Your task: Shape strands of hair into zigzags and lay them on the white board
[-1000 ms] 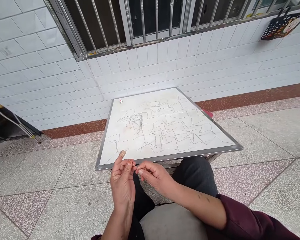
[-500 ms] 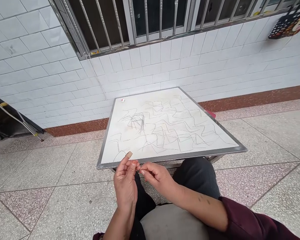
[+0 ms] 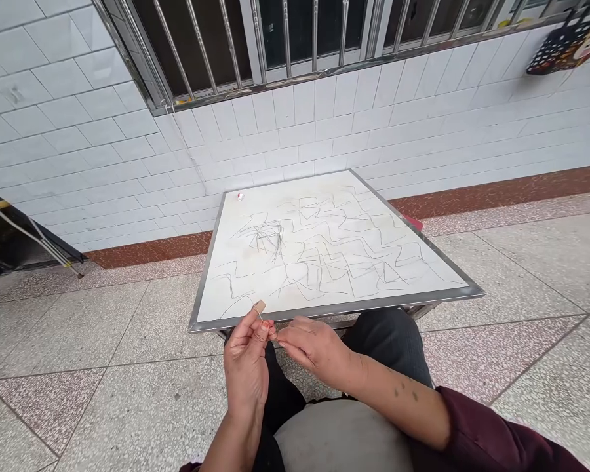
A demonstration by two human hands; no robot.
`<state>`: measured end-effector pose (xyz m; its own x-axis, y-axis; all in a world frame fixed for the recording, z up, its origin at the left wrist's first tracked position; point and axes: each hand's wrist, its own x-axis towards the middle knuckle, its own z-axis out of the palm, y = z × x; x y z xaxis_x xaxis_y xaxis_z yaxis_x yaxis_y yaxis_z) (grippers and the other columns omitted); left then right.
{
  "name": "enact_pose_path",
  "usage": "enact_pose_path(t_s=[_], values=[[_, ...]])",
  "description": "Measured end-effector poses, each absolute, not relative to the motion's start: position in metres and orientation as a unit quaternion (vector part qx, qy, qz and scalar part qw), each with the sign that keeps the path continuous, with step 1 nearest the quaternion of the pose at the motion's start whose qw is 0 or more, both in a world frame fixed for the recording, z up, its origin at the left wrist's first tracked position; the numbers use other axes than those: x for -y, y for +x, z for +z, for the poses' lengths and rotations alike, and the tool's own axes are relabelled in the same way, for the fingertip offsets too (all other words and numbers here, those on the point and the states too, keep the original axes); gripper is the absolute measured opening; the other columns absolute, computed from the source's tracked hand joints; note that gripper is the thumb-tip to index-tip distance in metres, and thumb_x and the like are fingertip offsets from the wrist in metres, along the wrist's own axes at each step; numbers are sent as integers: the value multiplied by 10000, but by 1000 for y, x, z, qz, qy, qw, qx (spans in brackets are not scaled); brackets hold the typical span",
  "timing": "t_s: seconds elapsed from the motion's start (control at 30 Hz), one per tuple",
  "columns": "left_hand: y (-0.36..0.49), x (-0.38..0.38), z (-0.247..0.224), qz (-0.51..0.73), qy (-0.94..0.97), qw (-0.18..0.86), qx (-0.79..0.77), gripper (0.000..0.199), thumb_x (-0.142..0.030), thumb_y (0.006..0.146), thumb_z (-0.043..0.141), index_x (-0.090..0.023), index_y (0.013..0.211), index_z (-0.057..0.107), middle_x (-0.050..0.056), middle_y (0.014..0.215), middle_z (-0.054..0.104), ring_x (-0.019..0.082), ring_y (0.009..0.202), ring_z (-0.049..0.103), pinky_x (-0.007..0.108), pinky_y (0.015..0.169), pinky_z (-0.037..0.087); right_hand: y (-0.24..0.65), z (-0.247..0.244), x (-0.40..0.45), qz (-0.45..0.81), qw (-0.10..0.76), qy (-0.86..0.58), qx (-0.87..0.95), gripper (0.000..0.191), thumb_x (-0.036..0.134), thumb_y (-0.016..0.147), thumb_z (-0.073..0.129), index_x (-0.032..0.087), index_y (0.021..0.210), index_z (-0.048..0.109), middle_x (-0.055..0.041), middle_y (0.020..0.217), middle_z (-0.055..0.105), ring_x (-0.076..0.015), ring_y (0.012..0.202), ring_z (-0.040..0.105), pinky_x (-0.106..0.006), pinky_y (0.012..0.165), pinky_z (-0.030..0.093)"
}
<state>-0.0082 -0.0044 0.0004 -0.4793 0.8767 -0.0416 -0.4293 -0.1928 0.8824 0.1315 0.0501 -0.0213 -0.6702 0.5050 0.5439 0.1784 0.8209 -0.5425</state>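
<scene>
My left hand (image 3: 248, 364) is raised before the near edge of the white board, its thumb and fingers pinched on a thin strand. A tan wrap or tape (image 3: 259, 306) covers the tip of its index finger, and the strand (image 3: 259, 315) runs down from there to the thumb. Close beside it on the right, my right hand (image 3: 317, 349) is closed, thumb against fingers, where the two hands meet. Whatever its fingertips pinch is too small to make out.
The grey-edged white board (image 3: 332, 275) bears dark wavy lines and a small white-and-red object (image 3: 240, 196). Behind it stands a tiled wall (image 3: 295, 154) under barred windows. A dotted bag (image 3: 560, 49) hangs at upper right. Poles (image 3: 44, 239) lean at far left.
The fingers of my right hand have curled over further, with its back turned up more. The strand at my left index finger now shows more clearly.
</scene>
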Motion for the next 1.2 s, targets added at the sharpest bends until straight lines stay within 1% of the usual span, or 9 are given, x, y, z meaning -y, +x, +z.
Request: enact_pose_path(t_s=[0.13,0.23,0.37,0.5,0.63,0.77,0.83,1.0,1.2], values=[[-10,5,-4,718,260,450,-462,378,-279,624,874,-213,985,782,-11,707,648,119,689,610,271,740,512,145,-9,-59,140,295,-129,936,293,161,1011,353,215,881,610,-28,716,565,-171,662,407,-301,594,331],[-9,7,-5,702,265,455,-479,395,-284,625,873,-207,1001,780,-12,699,648,115,693,604,262,746,503,153,1,-62,102,256,-94,957,298,131,1007,347,217,854,588,-24,725,548,-171,683,390,-301,576,293],[-7,8,-8,684,269,463,-495,419,-302,645,863,-197,1039,770,-17,691,646,110,706,597,243,752,485,155,5,-66,59,235,-80,967,290,109,1008,347,193,808,540,-8,728,531,-156,688,372,-286,559,279],[-8,6,-18,689,249,474,-488,426,-288,619,879,-195,1021,774,-21,684,643,98,686,591,226,733,486,151,1,-72,15,225,-51,973,238,97,991,416,181,790,511,10,738,526,-141,688,369,-274,574,304],[-10,3,-25,710,203,487,-467,445,-272,622,878,-200,1046,763,-19,716,638,90,668,596,220,696,508,149,-1,-75,-1,245,-83,966,195,106,998,428,173,855,543,2,743,538,-147,711,405,-280,600,339],[-10,5,-24,709,194,490,-469,455,-276,633,875,-204,1066,754,-11,744,633,101,717,617,212,685,524,148,-2,-73,8,259,-88,962,228,133,1020,382,172,913,579,-9,774,560,-158,730,425,-299,603,358],[-10,6,-22,704,198,492,-472,458,-283,633,876,-207,1068,753,-11,738,628,108,737,621,213,687,529,147,-2,-72,1,250,-71,966,235,145,1022,387,177,902,587,-4,783,567,-157,727,429,-302,616,368],[-11,8,-23,691,225,490,-481,463,-298,634,872,-213,1074,755,-18,701,618,95,684,597,207,660,516,148,3,-71,-32,250,-32,967,264,144,1011,417,191,810,581,-2,765,577,-160,732,446,-306,619,382],[-12,8,-30,673,247,483,-503,446,-301,621,878,-195,1039,767,-9,702,646,91,663,582,205,670,497,143,11,-72,-34,274,11,961,339,128,1012,376,229,804,624,-7,750,620,-162,706,477,-311,634,414]])
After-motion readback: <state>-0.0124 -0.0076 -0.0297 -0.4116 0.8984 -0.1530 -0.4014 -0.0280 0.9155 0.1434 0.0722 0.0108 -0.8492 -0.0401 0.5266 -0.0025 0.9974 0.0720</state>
